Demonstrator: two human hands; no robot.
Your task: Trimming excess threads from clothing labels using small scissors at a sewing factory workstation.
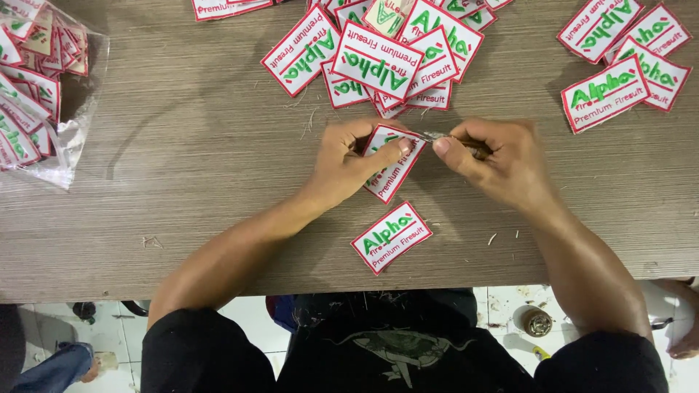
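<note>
Grey-brown wood-grain table [182, 145] fills most of the view, lit evenly from above, soft shadows. Short thread scraps [502, 236] scattered on it. Clear plastic bag [69, 145] at the left edge. Below the table edge, white tiled floor [502, 306], a bit dirty. Small round tin [537, 322] on the floor at right. Someone's foot [673, 320] at far right, blue fabric [51, 367] at bottom left.

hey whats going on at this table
A person sits at a wood-grain table handling embroidered patches. The left hand pinches one red-bordered patch while the right hand holds a small metal tool at its top edge. A single patch lies nearer the body, a loose pile beyond the hands, and a clear bag of more on the left.
</note>
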